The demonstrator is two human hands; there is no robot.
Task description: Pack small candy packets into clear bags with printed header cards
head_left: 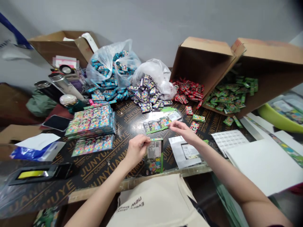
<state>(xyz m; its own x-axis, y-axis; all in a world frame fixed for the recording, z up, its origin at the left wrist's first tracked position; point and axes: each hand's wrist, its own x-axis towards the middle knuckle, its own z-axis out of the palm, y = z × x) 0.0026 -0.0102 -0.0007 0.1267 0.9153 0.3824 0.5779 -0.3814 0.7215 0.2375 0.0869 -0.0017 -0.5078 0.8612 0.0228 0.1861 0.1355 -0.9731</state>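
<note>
My left hand (139,148) is closed, its fingertips pinched at the upper left corner of a flat printed box (155,157) with dark and green sides that lies near the table's front edge. Bent fingers bring my right hand (183,130) to a pinch just over the right part of a row of green printed packaging (156,124); whatever is between those fingertips is too small to make out. Below the right hand lies a white sheet (176,157) with a printed label. Small red packets (189,110) and a green packet (199,118) lie just beyond that hand.
Stacked wrapped boxes (90,121) stand at the left, near a phone (56,122) and flasks (67,86). Heaps of blue packets (106,90), purple packets (146,94), red packets (188,90) and green packets (233,96) line the back. Two tilted cartons (203,50) and white sheets (262,157) occupy the right.
</note>
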